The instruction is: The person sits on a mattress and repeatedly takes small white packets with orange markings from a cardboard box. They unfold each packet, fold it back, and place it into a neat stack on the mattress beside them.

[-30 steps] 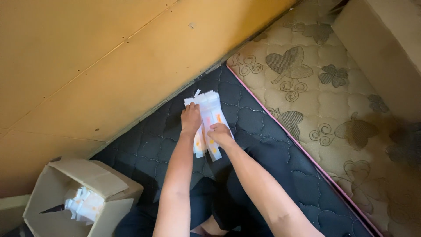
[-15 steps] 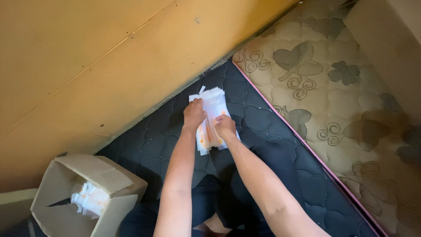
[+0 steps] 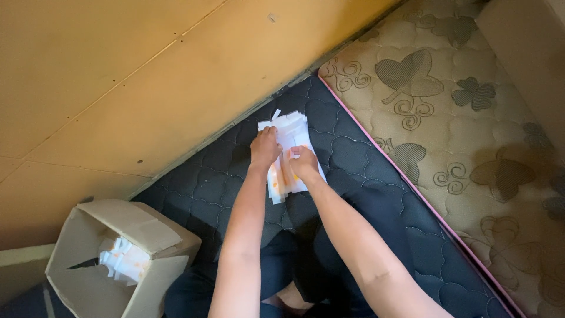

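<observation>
Squaring up a pile of white paper slips (image 3: 291,147) with orange markings looks to be the step in hand: the pile lies on the dark quilted mattress (image 3: 353,194), close to the tan wall (image 3: 147,88) at twelve o'clock. The left hand (image 3: 264,148) lies curled over the pile's left edge and the right hand (image 3: 303,163) presses on its lower right part; both touch the slips, but whether either grip is clenched around any of them cannot be told from this angle. At about eight o'clock from the hands, well apart, an open cardboard box (image 3: 118,259) holds more slips (image 3: 123,262) of the same kind. A patterned beige mattress (image 3: 471,135) lies alongside at three o'clock. My judgement is that the next move calls for an even press from both sides, so the loose corners sticking out at the top line up without the pile fanning apart.
</observation>
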